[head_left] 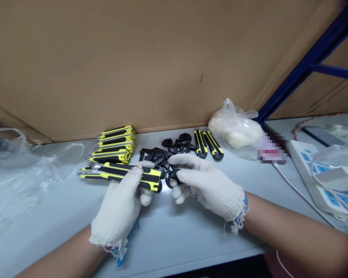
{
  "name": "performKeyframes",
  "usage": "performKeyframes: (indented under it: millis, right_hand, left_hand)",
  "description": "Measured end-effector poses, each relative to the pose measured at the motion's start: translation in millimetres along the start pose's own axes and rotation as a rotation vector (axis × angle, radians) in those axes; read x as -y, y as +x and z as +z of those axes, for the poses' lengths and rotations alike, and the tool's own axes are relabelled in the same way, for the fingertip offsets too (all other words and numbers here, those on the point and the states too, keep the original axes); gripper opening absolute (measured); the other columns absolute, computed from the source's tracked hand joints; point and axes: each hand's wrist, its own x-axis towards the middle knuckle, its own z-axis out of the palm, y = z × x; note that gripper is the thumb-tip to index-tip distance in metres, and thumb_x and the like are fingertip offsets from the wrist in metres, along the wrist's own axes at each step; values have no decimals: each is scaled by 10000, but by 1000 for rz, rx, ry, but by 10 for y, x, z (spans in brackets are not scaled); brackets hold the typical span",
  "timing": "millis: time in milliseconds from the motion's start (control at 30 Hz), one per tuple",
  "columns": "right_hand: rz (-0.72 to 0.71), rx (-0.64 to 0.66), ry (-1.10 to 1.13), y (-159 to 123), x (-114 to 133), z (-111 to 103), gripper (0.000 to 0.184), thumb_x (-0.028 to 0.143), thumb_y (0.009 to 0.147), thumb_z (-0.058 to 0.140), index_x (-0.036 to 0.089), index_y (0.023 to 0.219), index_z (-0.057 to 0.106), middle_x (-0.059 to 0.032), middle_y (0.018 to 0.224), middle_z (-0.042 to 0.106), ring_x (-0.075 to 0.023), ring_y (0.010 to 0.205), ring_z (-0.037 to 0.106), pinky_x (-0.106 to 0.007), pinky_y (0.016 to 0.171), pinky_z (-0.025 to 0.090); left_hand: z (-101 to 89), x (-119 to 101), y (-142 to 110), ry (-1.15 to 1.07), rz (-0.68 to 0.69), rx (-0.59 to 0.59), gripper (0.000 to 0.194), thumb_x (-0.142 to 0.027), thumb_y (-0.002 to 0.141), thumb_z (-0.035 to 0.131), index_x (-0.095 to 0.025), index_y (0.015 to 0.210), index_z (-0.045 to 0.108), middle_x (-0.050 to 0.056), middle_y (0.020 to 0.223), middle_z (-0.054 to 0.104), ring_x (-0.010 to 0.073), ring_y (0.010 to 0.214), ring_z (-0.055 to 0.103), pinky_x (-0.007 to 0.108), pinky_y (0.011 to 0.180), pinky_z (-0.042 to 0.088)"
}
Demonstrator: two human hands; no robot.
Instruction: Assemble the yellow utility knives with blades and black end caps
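Note:
My left hand [121, 204], in a white knit glove, is closed round a yellow-and-black utility knife [149, 179] whose rear end points right. Another such knife seems to lie just beneath or behind it. My right hand [205, 183], gloved too, pinches a small black plastic end cap [174, 177] close to that rear end, with a small gap between them. Behind both hands is a loose heap of black plastic parts [181, 143]. To its left lies a stack of yellow-and-black utility knives [114, 144]. Two more knives [200, 143] rest to its right.
A knotted clear plastic bag [234, 123] with pale contents stands at the back right. Beyond it are a white power strip [310, 170], cables and a phone [323, 136]. Crumpled clear plastic [31, 181] covers the left of the grey table. Cardboard [162, 65] rises behind.

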Motion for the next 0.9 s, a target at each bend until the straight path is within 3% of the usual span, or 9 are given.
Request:
performKeyframes:
  millis: [133, 333, 500, 633, 900]
  right_hand:
    - [12, -44, 0, 25, 10, 9, 444, 248, 887, 829, 162, 1298, 687, -88, 981, 785, -212, 831, 805, -359, 776, 693]
    - [-84, -187, -103, 19, 1, 139, 336, 234, 869, 832, 182, 1155, 662, -45, 937, 763, -188, 838, 800, -317, 753, 687]
    - [-51, -98, -332, -69, -68, 198, 360, 224, 938, 748, 206, 1283, 643, -30, 990, 755, -150, 796, 788, -279, 744, 645]
    - [-81, -56, -421, -98, -91, 188, 404, 241, 961, 726, 225, 1355, 637, -41, 1075, 751, -146, 786, 783, -294, 760, 629]
    - [-113, -84, -487, -72, -87, 187, 381, 250, 953, 716, 237, 1330, 661, -33, 1056, 731, -158, 759, 774, -316, 736, 626]
  left_hand:
    - [0, 6, -26, 87, 11, -9, 499, -627, 989, 610, -182, 1180, 731, 17, 683, 658, 151, 497, 519, 261, 471, 427]
    - [46, 17, -80, 151, 25, -41, 557, -679, 1018, 527, -201, 1226, 723, 7, 613, 630, 170, 520, 549, 265, 503, 441]
    - [92, -52, -117, 203, 59, -40, 600, -700, 1012, 510, -188, 1260, 703, 3, 595, 633, 179, 547, 574, 267, 533, 480]
    - [117, -134, -137, 260, 54, -64, 529, -663, 998, 533, -187, 1107, 736, 20, 570, 641, 191, 527, 579, 279, 510, 484]
    - [67, -2, -82, 63, 51, 18, 405, -587, 1022, 609, -196, 1048, 711, 12, 694, 684, 149, 549, 591, 256, 538, 503]
